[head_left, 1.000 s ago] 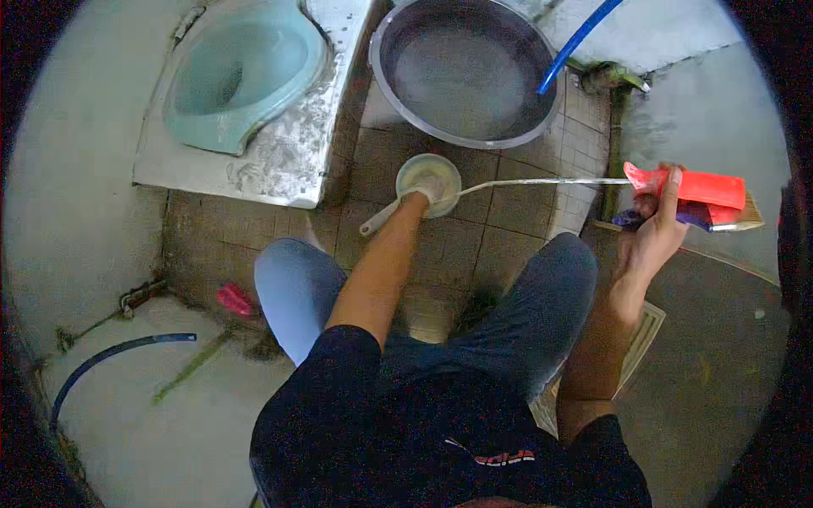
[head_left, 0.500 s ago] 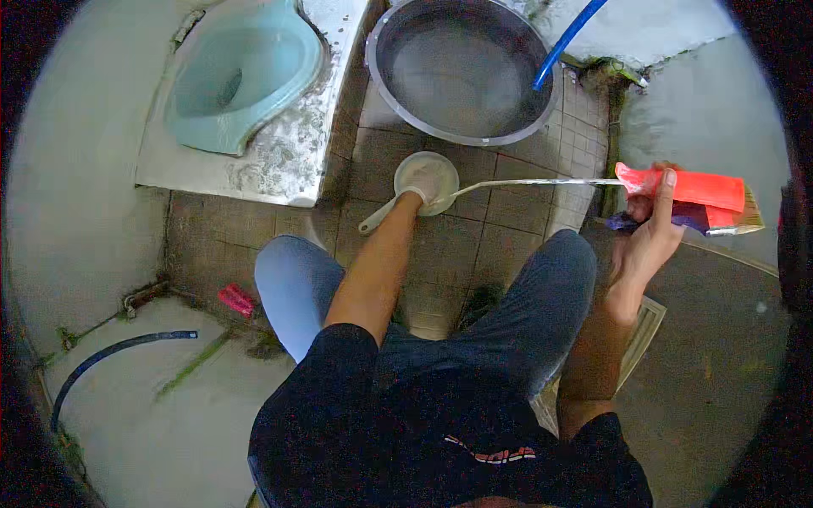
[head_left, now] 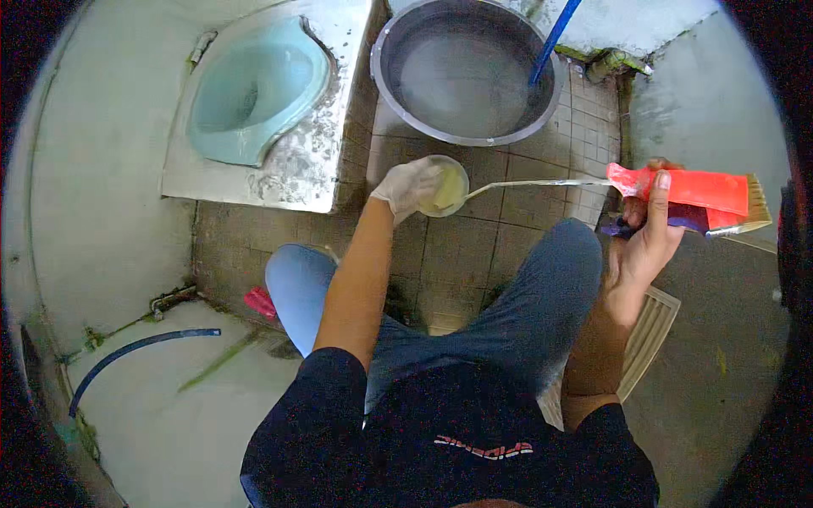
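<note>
- Dipper (head_left: 455,188), nearside of the grey tub (head_left: 491,141); gloved left hand (head_left: 408,188) overlaps it, grip unclear.
- Right hand (head_left: 650,229), right of tub, clasps orange-red brush (head_left: 711,191).
- Apparently handling the dipper's contents; this calls for steadiness.

The brown tile floor (head_left: 461,250) is carrying a big round grey tub (head_left: 474,140). A white block (head_left: 313,182) with dark stains is standing on it at the left, and a blue-green toilet bowl (head_left: 233,151) is sitting in its top. A small pink thing (head_left: 260,301) is lying on the left too, and a pale slatted thing (head_left: 654,339) is resting at the right
</note>
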`<state>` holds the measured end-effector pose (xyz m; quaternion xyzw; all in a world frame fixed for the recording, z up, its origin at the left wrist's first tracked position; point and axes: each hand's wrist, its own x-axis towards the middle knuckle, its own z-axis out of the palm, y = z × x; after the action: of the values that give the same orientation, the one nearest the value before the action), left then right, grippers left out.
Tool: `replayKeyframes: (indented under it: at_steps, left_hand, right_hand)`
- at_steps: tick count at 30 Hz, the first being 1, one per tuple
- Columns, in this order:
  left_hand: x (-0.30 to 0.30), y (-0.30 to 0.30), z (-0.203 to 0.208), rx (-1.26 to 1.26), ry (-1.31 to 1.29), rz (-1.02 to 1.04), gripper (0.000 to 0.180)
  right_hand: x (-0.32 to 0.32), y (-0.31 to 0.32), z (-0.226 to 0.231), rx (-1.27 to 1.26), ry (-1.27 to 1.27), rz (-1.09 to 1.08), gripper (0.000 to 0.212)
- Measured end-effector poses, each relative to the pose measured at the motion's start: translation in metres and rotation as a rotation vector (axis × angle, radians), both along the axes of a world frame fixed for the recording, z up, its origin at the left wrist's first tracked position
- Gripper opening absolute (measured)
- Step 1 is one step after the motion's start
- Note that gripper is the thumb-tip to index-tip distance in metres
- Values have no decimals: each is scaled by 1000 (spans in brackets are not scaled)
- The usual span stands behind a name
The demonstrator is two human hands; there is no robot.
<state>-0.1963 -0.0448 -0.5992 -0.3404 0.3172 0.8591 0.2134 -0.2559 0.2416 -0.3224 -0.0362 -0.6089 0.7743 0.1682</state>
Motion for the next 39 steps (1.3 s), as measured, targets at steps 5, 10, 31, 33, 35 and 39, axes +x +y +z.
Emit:
replayKeyframes:
  at_steps: [5, 10, 31, 33, 35, 39]
  left_hand:
    - [19, 9, 0, -197, 129, 53, 22]
    - [22, 15, 4, -682, 128, -97, 31]
    - [48, 8, 30, -1580, 200, -415, 36]
    - [54, 5, 29, -1779, 180, -576, 46]
    - [59, 1, 26, -1691, 49, -713, 52]
    - [67, -4, 17, -1382, -10, -1066, 74]
  right_hand:
    - [1, -3, -4, -33, -14, 16, 21]
    - [3, -8, -5, -61, -17, 42, 20]
    - [8, -25, -10, -40, 60, 193, 24]
    - [9, -25, -9, -29, 92, 195, 25]
    - [11, -24, -5, -43, 107, 224, 27]
    - [11, -24, 3, 2, 93, 197, 26]
